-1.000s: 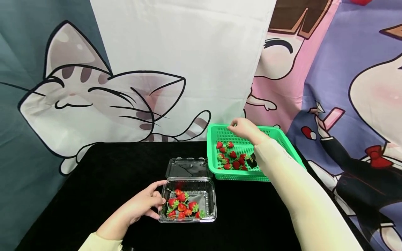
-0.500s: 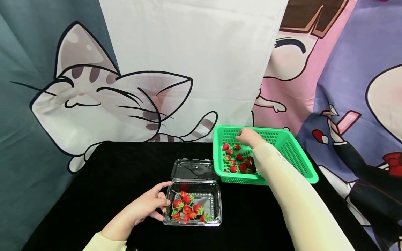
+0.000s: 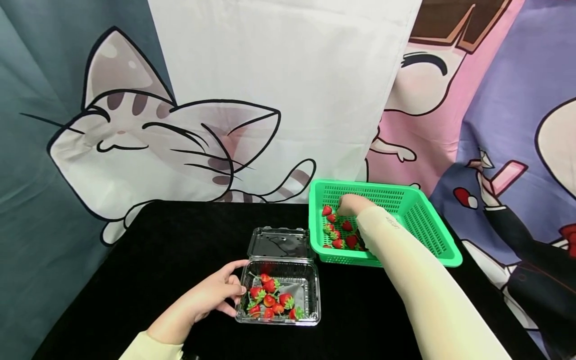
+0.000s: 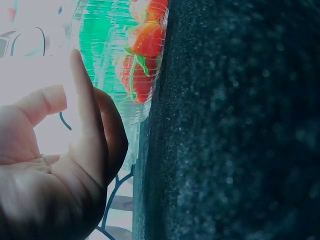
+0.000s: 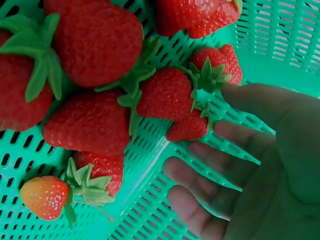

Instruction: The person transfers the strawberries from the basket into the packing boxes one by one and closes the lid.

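Note:
My left hand [image 3: 216,292] holds the left side of an open clear plastic box [image 3: 312,300], thumb at its rim. Several strawberries [image 3: 286,300] lie inside the box. In the left wrist view, fingers [image 4: 85,115] of that hand are by the clear wall, with strawberries [image 4: 137,77] behind it. My right hand [image 3: 353,205] is down in the green basket [image 3: 423,220] among strawberries [image 3: 347,226]. In the right wrist view, the right hand [image 5: 270,160] has its fingers spread and apart; its thumb tip overlaps the leaves of a strawberry [image 5: 207,57]. Whether they touch cannot be told.
The box's hinged lid [image 3: 281,244] lies folded back, close to the basket's left front corner. A black cloth [image 3: 180,240] covers the table. Behind stands a printed curtain [image 3: 288,100] with a cartoon cat.
My right hand has moved down from above the basket's back edge to the strawberries. The left hand keeps its hold on the box. The whole view has shifted slightly.

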{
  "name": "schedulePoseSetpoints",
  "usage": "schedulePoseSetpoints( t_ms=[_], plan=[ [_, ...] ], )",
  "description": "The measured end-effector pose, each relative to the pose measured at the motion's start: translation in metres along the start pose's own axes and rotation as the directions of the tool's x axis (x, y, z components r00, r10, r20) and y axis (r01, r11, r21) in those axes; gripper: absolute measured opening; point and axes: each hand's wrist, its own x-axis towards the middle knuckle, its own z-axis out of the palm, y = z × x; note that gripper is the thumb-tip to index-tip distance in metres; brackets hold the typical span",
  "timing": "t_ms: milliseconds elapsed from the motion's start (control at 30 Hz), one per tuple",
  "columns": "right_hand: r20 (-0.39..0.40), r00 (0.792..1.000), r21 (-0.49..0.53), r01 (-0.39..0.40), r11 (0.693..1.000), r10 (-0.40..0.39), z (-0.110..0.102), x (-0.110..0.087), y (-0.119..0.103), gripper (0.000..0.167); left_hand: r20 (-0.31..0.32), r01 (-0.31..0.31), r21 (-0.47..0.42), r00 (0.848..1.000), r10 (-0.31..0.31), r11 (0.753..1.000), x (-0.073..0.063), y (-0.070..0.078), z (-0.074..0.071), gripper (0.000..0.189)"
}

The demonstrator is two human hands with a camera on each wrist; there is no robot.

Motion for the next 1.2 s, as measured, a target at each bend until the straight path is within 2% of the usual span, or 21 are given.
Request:
schedulePoseSetpoints(
  t_ms=[300,533,800,1033,1100,1200],
  plan=[
    [0.061,0.998,-0.061,-0.029,0.998,0.033,0.003,0.013,-0.003,0.043,0.001,-0.003,-0.004,1.000,0.003,1.000,-0.001,0.001,0.001,0.073],
    [0.039,0.999,-0.093,-0.008,0.996,0.011,0.005,0.017,-0.002,0.044,-0.006,-0.002,-0.003,1.000,0.002,1.000,-0.001,0.002,0.002,0.073],
    [-0.004,1.000,-0.099,-0.024,0.995,0.023,0.008,0.015,-0.003,0.034,-0.007,0.005,-0.005,1.000,-0.005,1.000,0.000,-0.001,0.001,0.074],
    [0.026,1.000,-0.096,-0.012,0.995,0.014,0.012,0.011,-0.004,0.017,-0.005,0.010,-0.006,1.000,-0.010,1.000,-0.001,0.000,0.001,0.073],
    [0.024,1.000,-0.091,-0.012,0.996,0.014,0.013,0.009,-0.005,0.017,-0.001,0.009,-0.007,1.000,-0.009,1.000,-0.002,0.001,0.001,0.074],
    [0.007,1.000,-0.085,0.002,0.996,-0.002,0.012,0.008,-0.006,0.027,0.004,0.003,-0.009,1.000,-0.003,1.000,-0.002,0.001,0.000,0.073]
  ],
)
